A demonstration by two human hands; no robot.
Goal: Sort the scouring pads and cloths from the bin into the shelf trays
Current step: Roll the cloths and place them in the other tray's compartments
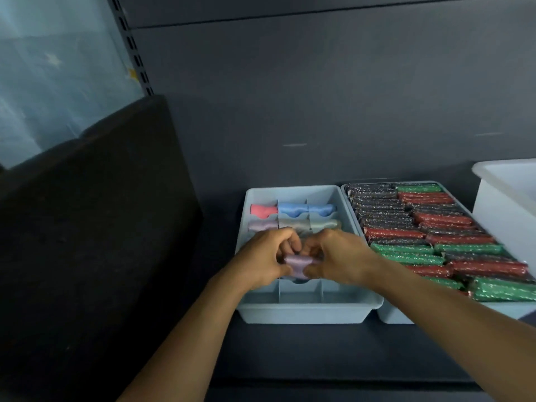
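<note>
A pale blue divided tray sits on the dark shelf. Its back rows hold rolled cloths: a pink one, blue ones, a lilac one and pale grey-green ones. Over the tray's middle, my left hand and my right hand both grip one lilac rolled cloth between their fingertips. Right of it, a second tray is packed with glittery scouring pads, green, red and dark.
A white bin stands at the right edge, partly out of frame, overlapping the pad tray's far right. A tall dark panel rises at the left of the shelf. The grey back wall is close behind the trays.
</note>
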